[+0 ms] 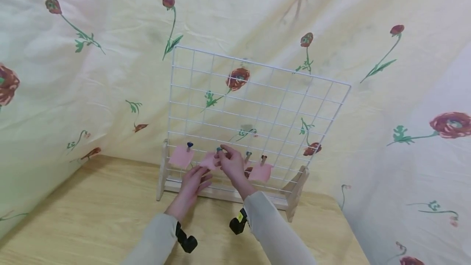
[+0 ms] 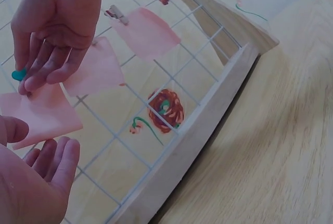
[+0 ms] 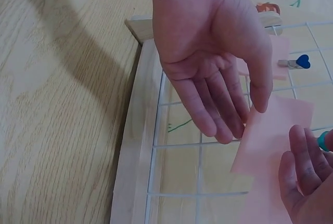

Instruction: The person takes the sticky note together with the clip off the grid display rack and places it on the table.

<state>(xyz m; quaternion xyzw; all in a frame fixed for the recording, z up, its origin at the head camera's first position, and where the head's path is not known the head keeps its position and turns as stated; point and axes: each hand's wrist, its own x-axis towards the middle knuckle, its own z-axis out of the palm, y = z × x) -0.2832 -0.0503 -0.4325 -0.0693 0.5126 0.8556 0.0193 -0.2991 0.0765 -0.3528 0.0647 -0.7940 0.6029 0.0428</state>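
A white wire grid panel stands upright in a wooden base. Near its lower middle, my left hand pinches the bottom edge of a pink paper note, thumb in front and fingers behind. My right hand holds a small clothespin with a teal heart at that note's top edge, the pin's body mostly hidden by fingers. To the left, a dark-blue-heart clothespin holds another pink note on the wires. Right of my hand hang two more pink notes, the farther one under a brown-topped clothespin.
The panel's wooden feet and bottom rail rest on a light wood-grain table. Flower-patterned cloth hangs behind and at both sides. Each wrist carries a small black camera.
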